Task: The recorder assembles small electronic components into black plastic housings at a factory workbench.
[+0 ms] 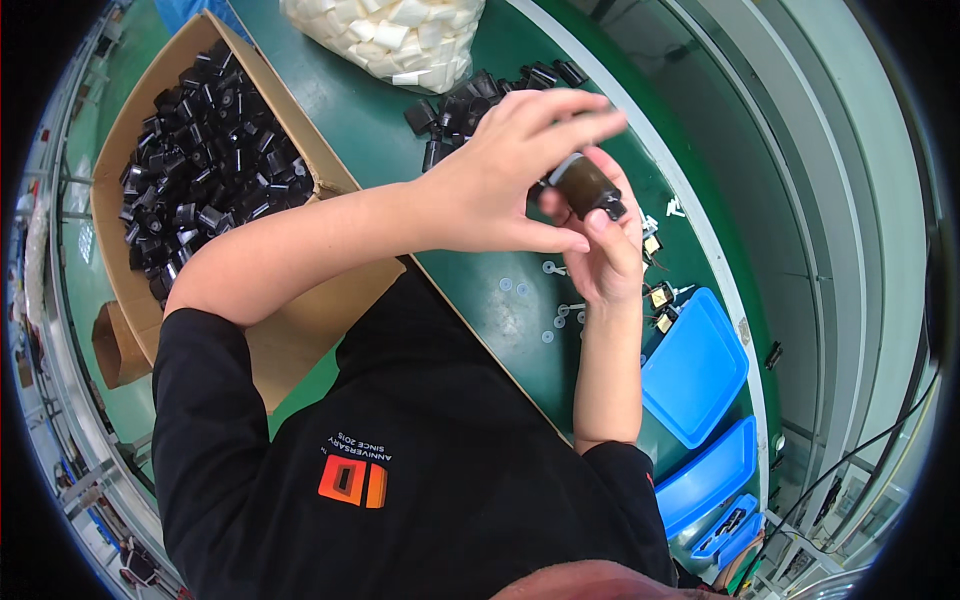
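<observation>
Dark cylinder (pixel 585 187) sits clasped in right grip (pixel 614 252) — left grip (pixel 508 175) spread beside it.

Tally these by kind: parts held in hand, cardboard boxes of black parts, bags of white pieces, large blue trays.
Dark part in the right hand: 1
Cardboard box of black parts: 1
Clear bag of white pieces: 1
Large blue trays: 2
Total: 5

A green bench (pixel 545 372) is stretching from upper left toward lower right, its pale rim (pixel 694 205) curving on the right. Grey panels (pixel 800 180) are standing beyond it; at left, green floor (pixel 120 65) is showing beside metal frames (pixel 80 488).
</observation>
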A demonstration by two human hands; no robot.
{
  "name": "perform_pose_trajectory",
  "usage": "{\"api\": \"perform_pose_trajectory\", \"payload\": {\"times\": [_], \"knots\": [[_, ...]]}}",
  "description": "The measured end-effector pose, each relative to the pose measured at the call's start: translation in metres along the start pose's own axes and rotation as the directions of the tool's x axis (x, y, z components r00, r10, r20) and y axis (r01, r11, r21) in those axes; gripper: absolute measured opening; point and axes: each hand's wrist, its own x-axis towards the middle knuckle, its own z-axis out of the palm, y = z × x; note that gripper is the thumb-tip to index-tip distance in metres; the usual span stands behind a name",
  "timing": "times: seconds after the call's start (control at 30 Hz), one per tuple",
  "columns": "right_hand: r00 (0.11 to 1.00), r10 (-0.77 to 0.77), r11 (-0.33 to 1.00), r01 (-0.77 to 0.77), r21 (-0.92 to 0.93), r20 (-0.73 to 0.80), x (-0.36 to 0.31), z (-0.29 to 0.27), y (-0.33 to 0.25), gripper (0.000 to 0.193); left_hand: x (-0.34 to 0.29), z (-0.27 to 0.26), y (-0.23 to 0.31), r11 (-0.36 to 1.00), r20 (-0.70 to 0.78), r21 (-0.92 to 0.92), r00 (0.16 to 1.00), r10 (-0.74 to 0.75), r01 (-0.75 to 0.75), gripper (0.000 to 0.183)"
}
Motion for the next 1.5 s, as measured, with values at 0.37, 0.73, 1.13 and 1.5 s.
{"api": "perform_pose_trajectory", "payload": {"times": [0.37,0.73,1.13,1.5], "knots": [[1.0,-0.016,0.996,0.016,0.086,-0.002,0.0,0.011,0.009,0.084,-0.011,0.007,-0.002,0.981,0.16,-0.006,0.969,-0.19,0.193,0.083],[0.997,-0.046,0.993,0.052,0.109,-0.058,-0.004,0.017,0.015,0.084,-0.012,0.006,0.001,0.991,0.135,0.037,0.982,-0.133,0.129,0.075],[1.0,-0.017,1.0,0.017,-0.001,0.0,-0.001,0.005,0.001,0.087,-0.009,0.001,-0.004,0.997,0.2,-0.006,0.977,-0.073,0.076,0.069],[0.981,-0.159,0.986,0.163,0.031,-0.108,-0.005,0.019,0.017,0.076,-0.008,-0.002,0.0,1.0,0.194,0.019,0.981,-0.021,0.017,0.067]]}}
